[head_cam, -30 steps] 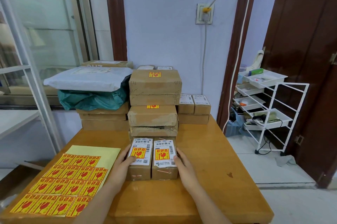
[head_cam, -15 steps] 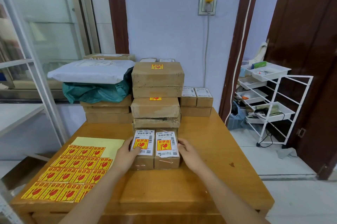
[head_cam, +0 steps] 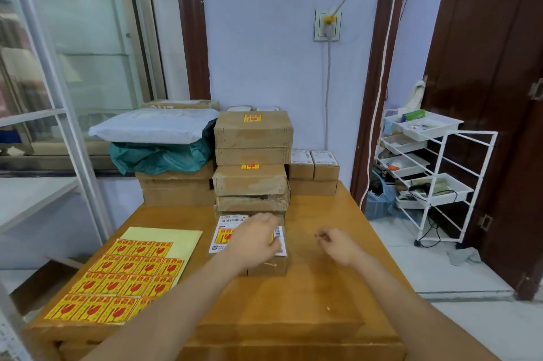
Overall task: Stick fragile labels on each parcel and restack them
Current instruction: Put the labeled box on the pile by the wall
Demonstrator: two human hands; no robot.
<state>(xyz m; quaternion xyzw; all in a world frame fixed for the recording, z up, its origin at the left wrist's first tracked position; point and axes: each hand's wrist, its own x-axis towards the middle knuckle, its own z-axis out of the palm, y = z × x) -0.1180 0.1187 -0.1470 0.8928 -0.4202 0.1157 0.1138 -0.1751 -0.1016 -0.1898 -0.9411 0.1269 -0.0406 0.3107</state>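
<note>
I see two small parcels [head_cam: 249, 246] near centre of worktop [head_cam: 338, 287], just in front of tall stack [head_cam: 252, 160]. Left hand [head_cam: 254, 238] flat on their tops, fingers relaxed. Right hand [head_cam: 338, 246] loosely curled, empty, just right of them. Risk: one-handed push skews pair, nudges stack; stack's lower boxes look uneven, could topple. Sticker sheet [head_cam: 126, 278] at left, near edge, could get swept off.

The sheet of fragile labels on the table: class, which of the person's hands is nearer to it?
Left. The left hand rests over the two small labelled parcels, just right of the sheet of fragile labels. The right hand hovers farther right, beyond the parcels, over the table.
</note>
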